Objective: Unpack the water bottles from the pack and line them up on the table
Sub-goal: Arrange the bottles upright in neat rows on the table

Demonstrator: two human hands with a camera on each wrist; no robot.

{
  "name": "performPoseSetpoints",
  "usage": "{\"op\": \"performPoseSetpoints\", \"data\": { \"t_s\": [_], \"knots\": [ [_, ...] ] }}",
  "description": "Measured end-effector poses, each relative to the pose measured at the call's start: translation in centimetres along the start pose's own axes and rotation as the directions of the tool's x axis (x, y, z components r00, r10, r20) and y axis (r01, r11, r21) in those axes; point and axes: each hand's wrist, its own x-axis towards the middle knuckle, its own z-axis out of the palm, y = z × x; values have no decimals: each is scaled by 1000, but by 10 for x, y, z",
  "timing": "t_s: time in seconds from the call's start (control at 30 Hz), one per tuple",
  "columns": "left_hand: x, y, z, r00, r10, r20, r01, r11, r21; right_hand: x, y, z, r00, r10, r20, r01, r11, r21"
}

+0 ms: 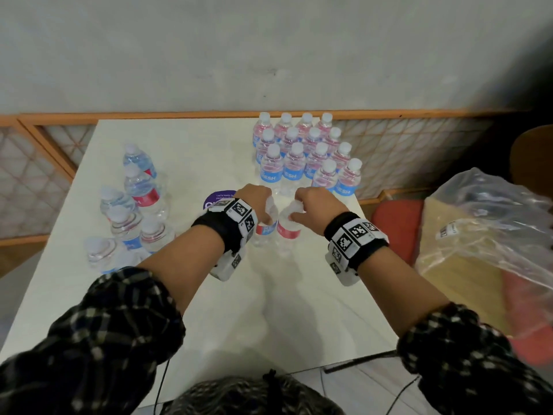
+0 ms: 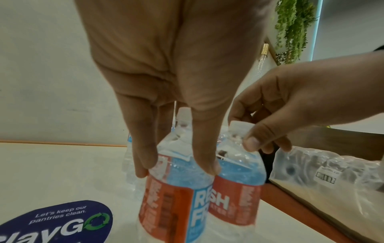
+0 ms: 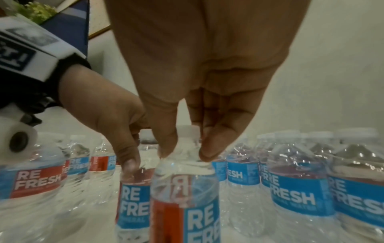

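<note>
Two clear water bottles with red-and-blue labels stand upright side by side at the middle of the white table (image 1: 269, 313). My left hand (image 1: 266, 217) grips the left bottle (image 1: 267, 230) from above by its shoulder; in the left wrist view its fingers (image 2: 204, 157) curl round that bottle (image 2: 176, 194). My right hand (image 1: 294, 214) pinches the right bottle (image 1: 288, 233) just under the cap, as the right wrist view shows on the bottle (image 3: 187, 197). Whether the bases touch the table I cannot tell.
Several bottles (image 1: 305, 157) stand in tidy rows at the back right. A loose cluster of bottles (image 1: 134, 205) fills the left side. A round purple sticker (image 1: 220, 197) lies near my left hand. The crumpled plastic pack wrap (image 1: 490, 223) lies off the table's right edge.
</note>
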Motion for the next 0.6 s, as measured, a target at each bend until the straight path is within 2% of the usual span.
{"op": "performPoseSetpoints", "data": {
  "t_s": [0.23, 0.37, 0.43, 0.6],
  "knots": [
    [9, 4, -5, 1000, -8, -11, 8, 1000, -24, 37, 10, -7, 984, 168, -63, -167, 986, 18],
    [15, 1, -8, 1000, -1, -13, 0, 999, -36, 47, 18, -20, 997, 71, 35, -73, 996, 48],
    [18, 1, -10, 1000, 10, -17, -11, 1000, -27, 50, 18, -27, 993, 25, 118, -23, 1000, -20],
    [21, -1, -8, 999, 24, -26, -24, 1000, -16, 62, 14, -36, 985, 83, 152, -63, 989, -132]
  ]
}}
